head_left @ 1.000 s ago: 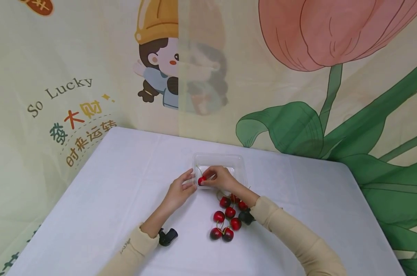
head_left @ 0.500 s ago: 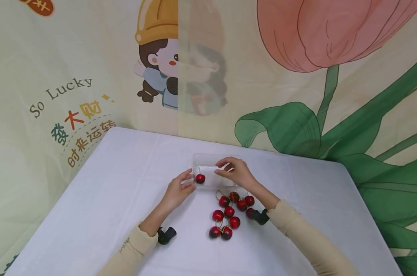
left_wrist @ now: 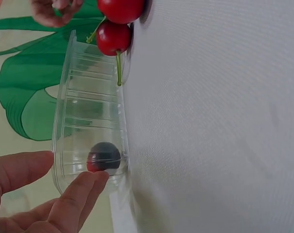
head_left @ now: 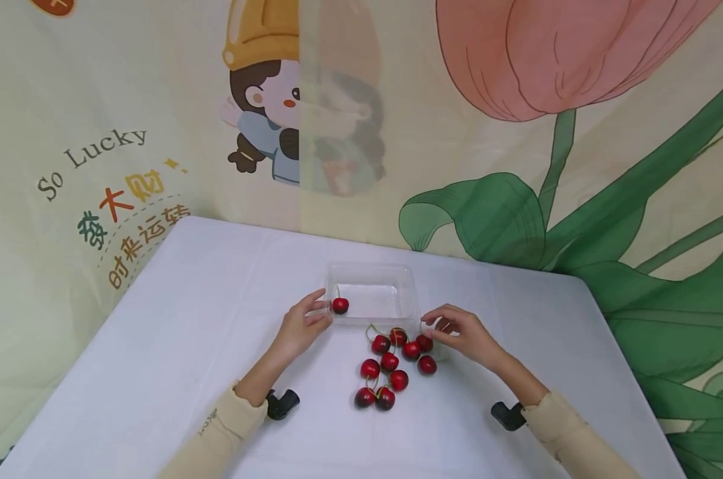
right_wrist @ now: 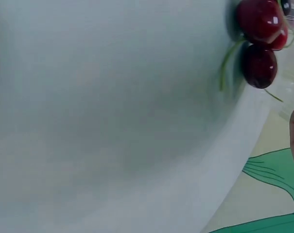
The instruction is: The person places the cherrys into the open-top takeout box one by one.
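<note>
your left hand [head_left: 301, 324] rests against the left end of the clear plastic tray [head_left: 406, 295], thumb and fingers loosely extended on its wall, steadying it rather than gripping. one cherry [head_left: 340, 305] lies inside the tray at its near left corner, just beside your fingertips [left_wrist: 91, 182]. your right hand [head_left: 461, 334] hovers at the right edge of the cherry pile [head_left: 392, 362], which sits on the white table [head_left: 187, 319] just near of the tray; its fingers are relaxed, slightly curled, holding nothing.

Head view high, facing down at table [head_left: 187, 332]; wrist views low, close; all share cherries [head_left: 391, 362].
</note>
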`<state>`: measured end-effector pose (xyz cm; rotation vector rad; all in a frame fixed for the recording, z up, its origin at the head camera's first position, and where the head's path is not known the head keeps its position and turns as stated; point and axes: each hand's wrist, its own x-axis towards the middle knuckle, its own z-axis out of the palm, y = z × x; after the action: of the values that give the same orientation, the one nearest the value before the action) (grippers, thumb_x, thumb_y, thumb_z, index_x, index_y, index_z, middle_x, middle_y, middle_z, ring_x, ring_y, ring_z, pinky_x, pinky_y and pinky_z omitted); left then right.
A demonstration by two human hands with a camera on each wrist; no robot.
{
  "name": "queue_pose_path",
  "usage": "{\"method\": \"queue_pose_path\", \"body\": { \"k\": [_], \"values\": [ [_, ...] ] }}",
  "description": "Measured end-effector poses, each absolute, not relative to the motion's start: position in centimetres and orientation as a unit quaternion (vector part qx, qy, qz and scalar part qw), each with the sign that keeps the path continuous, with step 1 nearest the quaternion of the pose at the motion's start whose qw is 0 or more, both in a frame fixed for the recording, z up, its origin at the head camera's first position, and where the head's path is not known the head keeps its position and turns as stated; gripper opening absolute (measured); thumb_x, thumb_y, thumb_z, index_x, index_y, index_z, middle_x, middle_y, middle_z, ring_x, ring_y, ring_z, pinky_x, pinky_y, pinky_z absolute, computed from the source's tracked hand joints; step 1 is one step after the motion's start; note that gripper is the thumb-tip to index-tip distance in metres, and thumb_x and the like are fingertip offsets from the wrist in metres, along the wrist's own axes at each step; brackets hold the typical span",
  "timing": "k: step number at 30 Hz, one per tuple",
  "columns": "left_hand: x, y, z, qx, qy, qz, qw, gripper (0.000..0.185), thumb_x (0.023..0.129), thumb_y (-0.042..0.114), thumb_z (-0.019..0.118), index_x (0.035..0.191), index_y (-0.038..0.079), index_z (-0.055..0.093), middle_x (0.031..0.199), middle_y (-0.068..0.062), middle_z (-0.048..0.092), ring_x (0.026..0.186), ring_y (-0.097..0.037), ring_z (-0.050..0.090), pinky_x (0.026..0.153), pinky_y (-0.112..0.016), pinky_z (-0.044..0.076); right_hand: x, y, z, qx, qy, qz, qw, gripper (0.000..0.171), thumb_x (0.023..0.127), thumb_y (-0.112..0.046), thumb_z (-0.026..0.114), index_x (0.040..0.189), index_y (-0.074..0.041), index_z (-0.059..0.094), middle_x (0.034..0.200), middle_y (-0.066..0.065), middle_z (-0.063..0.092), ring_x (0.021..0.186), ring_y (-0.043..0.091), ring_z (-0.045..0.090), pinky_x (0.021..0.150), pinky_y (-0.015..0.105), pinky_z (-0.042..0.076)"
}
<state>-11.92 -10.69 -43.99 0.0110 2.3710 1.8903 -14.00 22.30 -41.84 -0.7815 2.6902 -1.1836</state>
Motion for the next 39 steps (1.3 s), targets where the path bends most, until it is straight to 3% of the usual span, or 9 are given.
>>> {"method": "queue_pose_path", "body": {
  "k": [8, 12, 20, 32, 39],
  "values": [
    [-11.9, -10.7, -43.9, -0.009, 0.79, 0.61, 0.059, 0.057, 0.092, 0.001, 0.063, 0.144, -0.002, 0.041, 0.129, -0.03, 0.055, 0.113, -0.042, 0.061, 0.093, -0.044, 0.053, -14.2, 23.3, -42.9, -0.296, 0.876, -0.367, 0.101, 0.025, 0.083, -0.008, 0.077, 0.106, -0.004, 0.069, 0.101, 0.009, 0.065, 0.078, 0.01, 0.058, 0.067, 0.02, 0.055],
    [-11.9, -10.7, -43.9, -0.014, 0.79, 0.61, 0.056, 0.056, 0.092, 0.002, 0.063, 0.144, -0.001, 0.042, 0.129, -0.029, 0.056, 0.113, -0.041, 0.061, 0.093, -0.044, 0.053, -14.3, 23.3, -43.1, -0.306, 0.878, -0.349, 0.12, 0.025, 0.082, -0.007, 0.077, 0.106, -0.004, 0.07, 0.103, 0.009, 0.063, 0.08, 0.017, 0.057, 0.063, 0.02, 0.052],
    [-11.9, -10.4, -43.9, -0.001, 0.78, 0.623, 0.055, 0.056, 0.092, -0.002, 0.062, 0.143, -0.005, 0.04, 0.127, -0.03, 0.056, 0.111, -0.042, 0.062, 0.093, -0.044, 0.054, -14.1, 23.1, -43.1, -0.306, 0.898, -0.291, 0.126, 0.03, 0.08, -0.005, 0.078, 0.109, -0.008, 0.071, 0.104, 0.005, 0.062, 0.095, 0.024, 0.059, 0.076, 0.033, 0.059],
    [-12.0, -10.6, -43.9, -0.004, 0.777, 0.627, 0.054, 0.056, 0.092, -0.002, 0.062, 0.143, -0.005, 0.04, 0.126, -0.029, 0.058, 0.11, -0.041, 0.063, 0.092, -0.043, 0.055, -14.3, 23.4, -43.4, -0.306, 0.896, -0.298, 0.121, 0.03, 0.082, -0.005, 0.077, 0.11, -0.008, 0.067, 0.106, 0.005, 0.064, 0.092, 0.018, 0.06, 0.074, 0.027, 0.059],
    [-12.4, -10.4, -44.2, -0.008, 0.781, 0.622, 0.051, 0.056, 0.092, -0.001, 0.063, 0.143, -0.004, 0.041, 0.125, -0.028, 0.059, 0.11, -0.041, 0.063, 0.092, -0.043, 0.055, -15.1, 25.5, -41.5, -0.326, 0.888, -0.323, 0.032, 0.038, 0.077, 0.005, 0.078, 0.112, -0.005, 0.066, 0.106, 0.008, 0.065, 0.089, 0.017, 0.061, 0.072, 0.028, 0.06]
  ]
}}
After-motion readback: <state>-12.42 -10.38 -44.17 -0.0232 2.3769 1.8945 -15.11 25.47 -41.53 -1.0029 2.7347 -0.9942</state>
